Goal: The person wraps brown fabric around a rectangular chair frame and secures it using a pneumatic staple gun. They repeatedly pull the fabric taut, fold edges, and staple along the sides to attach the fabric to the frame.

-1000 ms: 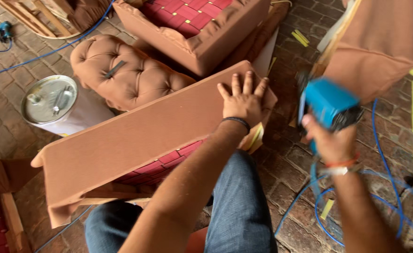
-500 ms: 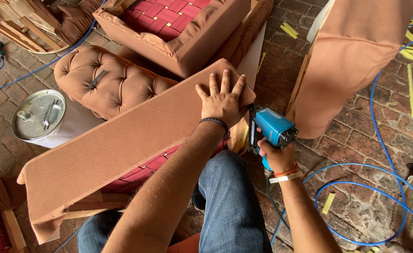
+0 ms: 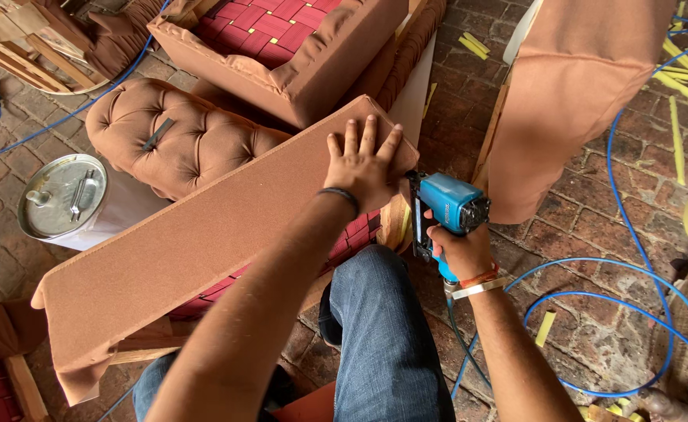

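A long brown fabric-covered panel (image 3: 203,234) lies slantwise across the middle of the view, its far end toward 1 o'clock and its near end toward 8 o'clock, resting over a frame strung with red webbing (image 3: 352,234). The left hand (image 3: 363,164) lies flat on the panel's far end, fingers spread and pressing down, grasping nothing; a dark band circles its wrist. Just beside that end, at 3 o'clock of the hand, the right hand (image 3: 457,250) is clenched around the grip of a blue pneumatic staple gun (image 3: 445,207), whose dark nose stands against the panel's end edge. A blue air hose (image 3: 633,273) runs from below the gun and loops over the brick floor (image 3: 578,312) toward 4 o'clock. The person's jeans-clad knee (image 3: 375,328) sits at 6 o'clock, under the forearms.

At 10 o'clock a brown button-tufted cushion (image 3: 172,133) lies beside the panel, and a round metal lid (image 3: 63,195) tops a white container at 9 o'clock. At 12 o'clock stands a brown upholstered seat frame with red webbing (image 3: 281,47). Another brown fabric-covered piece (image 3: 578,86) stands upright at 2 o'clock. Yellow strips (image 3: 680,86) lie scattered on the bricks at 3 o'clock.
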`<state>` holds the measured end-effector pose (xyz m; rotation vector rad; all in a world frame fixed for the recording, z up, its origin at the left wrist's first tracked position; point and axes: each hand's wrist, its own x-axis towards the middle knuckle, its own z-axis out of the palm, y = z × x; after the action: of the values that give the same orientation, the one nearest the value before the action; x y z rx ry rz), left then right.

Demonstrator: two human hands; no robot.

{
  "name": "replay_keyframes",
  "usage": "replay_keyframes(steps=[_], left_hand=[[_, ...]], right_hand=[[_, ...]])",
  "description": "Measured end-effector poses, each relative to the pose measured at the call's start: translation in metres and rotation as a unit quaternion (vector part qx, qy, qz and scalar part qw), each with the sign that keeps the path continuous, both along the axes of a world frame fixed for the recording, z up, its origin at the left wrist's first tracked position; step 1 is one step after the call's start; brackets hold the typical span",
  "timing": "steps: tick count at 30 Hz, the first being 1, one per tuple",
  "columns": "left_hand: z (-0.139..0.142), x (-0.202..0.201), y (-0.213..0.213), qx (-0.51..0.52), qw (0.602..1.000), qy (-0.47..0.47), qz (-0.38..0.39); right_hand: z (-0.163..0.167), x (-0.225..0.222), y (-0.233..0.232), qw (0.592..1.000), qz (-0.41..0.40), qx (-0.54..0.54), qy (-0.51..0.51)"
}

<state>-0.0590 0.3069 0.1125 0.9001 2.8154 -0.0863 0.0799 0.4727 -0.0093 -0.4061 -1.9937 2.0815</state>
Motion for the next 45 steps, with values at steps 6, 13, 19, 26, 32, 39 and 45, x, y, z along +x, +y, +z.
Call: replay_keyframes(steps=[6,13,19,26,32,39,45], left_hand=[[-0.006,0.003,-0.033,-0.004,0.996,0.045,-0.071],[-0.01,0.004,-0.025,-0.017,0.997,0.043,-0.065],[-0.005,0.005,-0.024,-0.001,0.998,0.027,-0.062],[-0.01,0.0,-0.022,-0.028,0.997,0.024,-0.064],[-0.01,0.004,-0.024,0.003,0.997,0.014,-0.069],[-0.016,0.002,-0.025,-0.018,0.995,0.051,-0.079],[-0.014,0.004,-0.027,0.003,0.997,0.033,-0.067]], right_hand=[[0.01,0.027,0.007,0.981,0.144,0.078,0.107],[0.043,0.034,-0.014,0.816,0.123,0.556,0.102],[0.064,0.018,-0.012,0.759,0.133,0.613,0.174],[0.06,0.013,-0.026,0.799,0.12,0.579,0.104],[0.055,0.029,-0.018,0.831,0.103,0.534,0.118],[0.045,0.059,0.004,0.977,0.102,-0.154,-0.108],[-0.032,0.023,-0.036,0.682,0.135,-0.719,0.03]])
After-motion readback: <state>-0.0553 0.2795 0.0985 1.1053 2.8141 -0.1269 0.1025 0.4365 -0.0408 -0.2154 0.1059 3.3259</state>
